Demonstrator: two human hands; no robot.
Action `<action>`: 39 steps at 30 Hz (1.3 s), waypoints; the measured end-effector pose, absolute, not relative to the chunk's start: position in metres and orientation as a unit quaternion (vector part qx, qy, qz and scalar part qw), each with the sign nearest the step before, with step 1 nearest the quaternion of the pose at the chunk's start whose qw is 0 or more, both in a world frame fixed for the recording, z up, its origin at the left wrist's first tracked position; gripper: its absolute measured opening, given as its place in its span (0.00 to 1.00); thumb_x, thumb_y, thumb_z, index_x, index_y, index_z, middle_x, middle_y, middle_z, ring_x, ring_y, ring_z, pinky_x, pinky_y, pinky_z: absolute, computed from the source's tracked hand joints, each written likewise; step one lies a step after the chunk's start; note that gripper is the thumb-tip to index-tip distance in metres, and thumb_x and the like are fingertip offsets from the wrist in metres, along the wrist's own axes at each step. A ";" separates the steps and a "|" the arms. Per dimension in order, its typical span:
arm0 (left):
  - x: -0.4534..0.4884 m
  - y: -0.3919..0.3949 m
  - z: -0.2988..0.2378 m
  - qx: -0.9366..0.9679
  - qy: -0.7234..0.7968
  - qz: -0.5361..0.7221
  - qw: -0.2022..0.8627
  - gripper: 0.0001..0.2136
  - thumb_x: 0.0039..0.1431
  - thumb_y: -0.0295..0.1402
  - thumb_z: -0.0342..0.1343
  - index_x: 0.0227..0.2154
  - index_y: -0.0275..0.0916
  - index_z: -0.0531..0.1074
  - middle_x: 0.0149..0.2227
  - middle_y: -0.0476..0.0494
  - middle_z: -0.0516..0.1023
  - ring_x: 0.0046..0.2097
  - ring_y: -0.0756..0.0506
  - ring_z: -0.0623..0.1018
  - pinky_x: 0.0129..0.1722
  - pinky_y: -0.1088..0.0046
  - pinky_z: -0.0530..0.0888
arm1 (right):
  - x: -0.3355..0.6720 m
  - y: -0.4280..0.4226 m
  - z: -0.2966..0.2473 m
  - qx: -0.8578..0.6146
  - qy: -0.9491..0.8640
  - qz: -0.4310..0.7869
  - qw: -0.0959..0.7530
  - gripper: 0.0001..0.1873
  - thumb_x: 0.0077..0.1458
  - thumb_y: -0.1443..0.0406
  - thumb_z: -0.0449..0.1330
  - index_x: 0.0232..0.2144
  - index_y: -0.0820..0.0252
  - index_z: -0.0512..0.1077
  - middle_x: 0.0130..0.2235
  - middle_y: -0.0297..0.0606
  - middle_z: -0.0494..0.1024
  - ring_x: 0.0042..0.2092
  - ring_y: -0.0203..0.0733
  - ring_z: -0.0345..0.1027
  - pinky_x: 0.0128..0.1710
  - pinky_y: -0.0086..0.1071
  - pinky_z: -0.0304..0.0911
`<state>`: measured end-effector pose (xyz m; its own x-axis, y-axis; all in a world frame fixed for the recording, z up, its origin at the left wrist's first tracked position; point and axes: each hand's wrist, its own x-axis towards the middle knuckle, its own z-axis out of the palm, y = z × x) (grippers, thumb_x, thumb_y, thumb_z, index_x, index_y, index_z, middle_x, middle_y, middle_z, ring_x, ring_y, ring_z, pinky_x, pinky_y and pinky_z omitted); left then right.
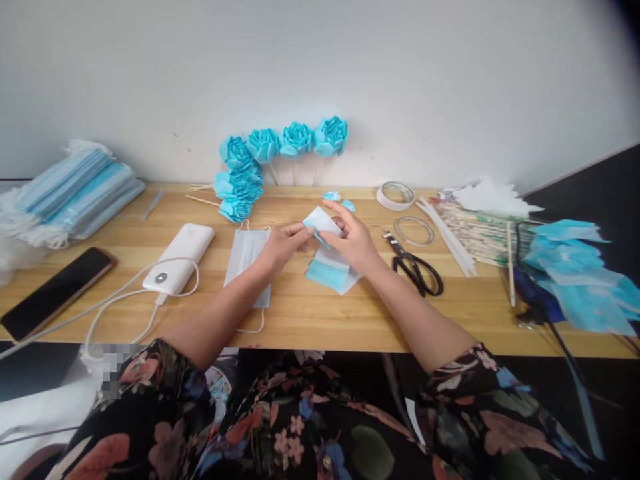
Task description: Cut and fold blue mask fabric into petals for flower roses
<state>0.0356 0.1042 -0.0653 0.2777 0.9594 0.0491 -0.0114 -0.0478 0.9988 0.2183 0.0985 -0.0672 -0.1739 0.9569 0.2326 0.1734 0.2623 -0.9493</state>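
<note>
Fabric (320,216), a small blue-and-white piece, was held up near the centre of the frame, above the surface (310,328). The left hand (288,244) pinched its lower left edge with narrow fingers, and the right hand (353,235) gripped its right side, thumb in front and index finger stretched beyond the upper edge; the other fingers behind it were partly hidden.

As far as could be judged, the piece was at an early stage: mostly flat, without the curled petals of the blue flowers (297,139) at the upper centre of the frame. Several of those looked complete, some with sticks showing. Two small shaped bits (331,196) lay just above the right hand, perhaps petals ready for use. Plenty seemed left to work through: blue-and-white sheets (327,273) below the right hand, a whole mask (246,253) partly under the left forearm, a pile of masks (80,190) at the left, sticks (483,232) at the right and cut blue material (575,257) at the far right.

No brand could be read. The power bank (189,248) at centre left bore a round dark badge with a pale mark, the tape roll (384,198) had print too small to make out, and the wrapped sticks showed only illegible green marks
</note>
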 end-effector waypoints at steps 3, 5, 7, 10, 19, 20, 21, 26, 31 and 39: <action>0.035 0.106 -0.068 0.543 0.420 0.456 0.566 0.17 0.52 0.47 0.64 0.22 0.37 0.76 0.25 0.46 0.76 0.28 0.50 0.72 0.32 0.72 0.69 | 0.217 0.099 -0.068 -0.448 -0.657 0.398 0.457 0.34 0.52 0.63 0.63 0.62 0.50 0.65 0.32 0.31 0.74 0.31 0.40 0.68 0.30 0.32 0.64; 0.034 0.107 -0.068 0.528 0.416 0.459 0.581 0.16 0.51 0.47 0.65 0.23 0.37 0.77 0.26 0.45 0.77 0.28 0.50 0.72 0.33 0.72 0.70 | 0.216 0.099 -0.068 -0.452 -0.662 0.394 0.450 0.35 0.51 0.64 0.62 0.62 0.51 0.64 0.30 0.30 0.73 0.30 0.39 0.66 0.30 0.32 0.63; 0.034 0.108 -0.067 0.519 0.405 0.462 0.595 0.16 0.50 0.47 0.66 0.23 0.36 0.77 0.27 0.45 0.78 0.29 0.50 0.73 0.33 0.73 0.71 | 0.215 0.100 -0.067 -0.454 -0.662 0.396 0.446 0.35 0.50 0.65 0.62 0.62 0.52 0.65 0.30 0.30 0.73 0.30 0.39 0.66 0.31 0.33 0.63; 0.034 0.109 -0.065 0.500 0.381 0.468 0.621 0.16 0.48 0.46 0.67 0.26 0.36 0.78 0.30 0.43 0.80 0.33 0.48 0.76 0.34 0.73 0.73 | 0.215 0.099 -0.066 -0.465 -0.666 0.385 0.439 0.35 0.50 0.65 0.62 0.61 0.52 0.65 0.31 0.31 0.75 0.32 0.41 0.68 0.35 0.34 0.65; 0.034 0.110 -0.068 0.453 0.325 0.484 0.675 0.15 0.50 0.43 0.68 0.31 0.35 0.78 0.32 0.42 0.81 0.37 0.47 0.80 0.45 0.67 0.77 | 0.216 0.099 -0.067 -0.476 -0.719 0.293 0.414 0.31 0.49 0.66 0.62 0.58 0.54 0.70 0.35 0.34 0.78 0.36 0.42 0.71 0.41 0.36 0.67; 0.034 0.111 -0.068 0.456 0.333 0.487 0.667 0.15 0.50 0.43 0.68 0.30 0.35 0.78 0.32 0.43 0.81 0.37 0.47 0.80 0.46 0.67 0.77 | 0.216 0.099 -0.066 -0.469 -0.721 0.302 0.412 0.30 0.50 0.66 0.62 0.58 0.54 0.70 0.36 0.34 0.79 0.36 0.42 0.72 0.41 0.36 0.68; 0.034 0.111 -0.069 0.461 0.345 0.489 0.655 0.15 0.50 0.43 0.68 0.29 0.35 0.77 0.31 0.44 0.80 0.36 0.47 0.80 0.46 0.67 0.77 | 0.217 0.099 -0.065 -0.463 -0.720 0.312 0.412 0.29 0.50 0.65 0.62 0.57 0.53 0.71 0.38 0.35 0.79 0.37 0.42 0.72 0.42 0.36 0.68; 0.036 0.108 -0.069 0.539 0.396 0.465 0.580 0.14 0.52 0.43 0.65 0.28 0.36 0.78 0.30 0.46 0.80 0.36 0.47 0.80 0.46 0.66 0.77 | 0.219 0.097 -0.058 -0.458 -0.696 0.327 0.446 0.24 0.52 0.60 0.64 0.53 0.53 0.73 0.47 0.38 0.79 0.46 0.45 0.73 0.48 0.39 0.69; 0.039 0.101 -0.063 0.602 0.400 0.440 0.533 0.10 0.55 0.40 0.62 0.28 0.38 0.80 0.31 0.46 0.82 0.36 0.45 0.79 0.43 0.67 0.77 | 0.217 0.096 -0.059 -0.448 -0.701 0.325 0.450 0.13 0.53 0.58 0.64 0.41 0.54 0.76 0.44 0.38 0.81 0.45 0.45 0.74 0.48 0.40 0.69; 0.040 0.102 -0.068 0.650 0.394 0.422 0.495 0.10 0.53 0.40 0.63 0.24 0.39 0.78 0.24 0.49 0.76 0.29 0.48 0.74 0.31 0.72 0.71 | 0.216 0.095 -0.059 -0.457 -0.702 0.300 0.457 0.05 0.55 0.61 0.61 0.29 0.55 0.73 0.32 0.34 0.78 0.35 0.40 0.71 0.40 0.35 0.66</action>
